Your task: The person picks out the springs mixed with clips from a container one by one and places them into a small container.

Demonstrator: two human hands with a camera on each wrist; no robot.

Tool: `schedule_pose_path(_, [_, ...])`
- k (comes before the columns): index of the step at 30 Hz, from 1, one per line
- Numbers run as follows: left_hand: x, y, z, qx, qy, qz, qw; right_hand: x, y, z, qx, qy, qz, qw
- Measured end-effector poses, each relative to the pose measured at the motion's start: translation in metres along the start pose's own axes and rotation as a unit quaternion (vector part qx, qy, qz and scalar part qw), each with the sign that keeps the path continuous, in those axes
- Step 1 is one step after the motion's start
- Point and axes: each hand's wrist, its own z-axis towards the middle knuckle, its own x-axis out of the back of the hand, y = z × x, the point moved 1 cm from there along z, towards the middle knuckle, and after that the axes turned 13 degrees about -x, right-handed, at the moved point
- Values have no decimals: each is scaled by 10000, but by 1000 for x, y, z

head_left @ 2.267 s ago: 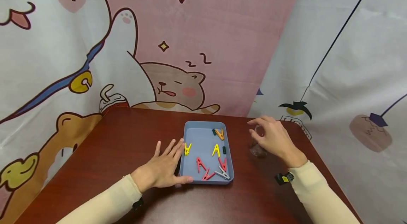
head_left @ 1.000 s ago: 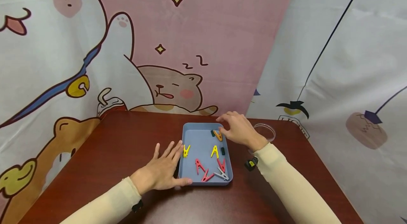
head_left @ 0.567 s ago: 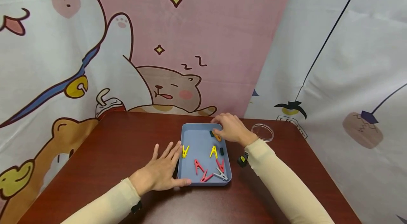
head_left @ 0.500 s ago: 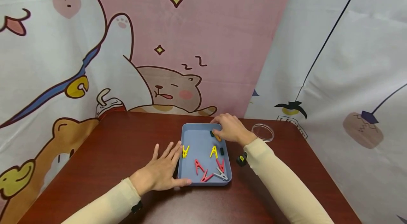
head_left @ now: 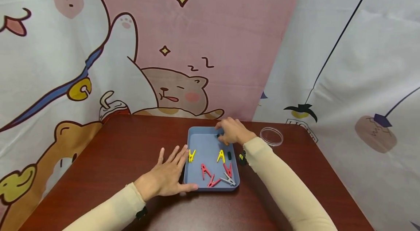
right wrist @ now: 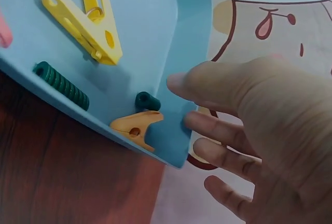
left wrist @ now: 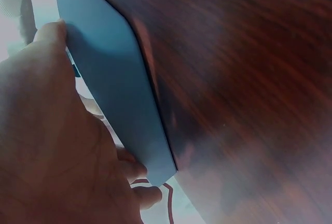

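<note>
My left hand (head_left: 167, 176) lies with spread fingers along the left rim of a blue-grey tray (head_left: 205, 140), thumb at its near edge. In the left wrist view, its fingertips (left wrist: 136, 169) touch the tray's rim. My right hand (head_left: 232, 131) hovers over the tray's far right corner, fingers loosely bent, thumb and index apart with nothing between them. Below it, in the right wrist view, an orange spring clip (right wrist: 137, 129) lies beside a short dark green cylinder (right wrist: 148, 101). A ribbed green cylinder (right wrist: 62, 85) and a yellow clip (right wrist: 85, 29) lie nearer me.
More clips lie in the tray: a yellow one (head_left: 191, 156) at the left wall, several red ones (head_left: 205, 171) and a grey one (head_left: 228, 179) at the near end. A clear round dish (head_left: 271, 137) stands on the brown table (head_left: 147, 140) to the right. Behind hangs a printed curtain (head_left: 213, 23).
My right hand has moved left from over the clear dish to the tray's far right corner, shifting slightly further left over the orange clip lately. The left hand stays on the tray.
</note>
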Motion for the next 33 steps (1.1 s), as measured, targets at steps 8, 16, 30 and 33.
schedule_pose_path(8, [-1,-2,0,-10,-11,-62,10000,-9,-1,8,-29,-216,-71,9997])
schedule_pose_path(16, [0,-1,0,-20,-4,-47,10000,-16,-2,11,-64,-224,-238,9994])
schedule_pose_path(30, [-1,-1,1,26,-19,19,10000,-22,-5,10,27,-127,-405,9991])
schedule_pose_path(33, [-1,-1,1,31,-19,33,10000,-21,-4,11,35,-183,-453,9988])
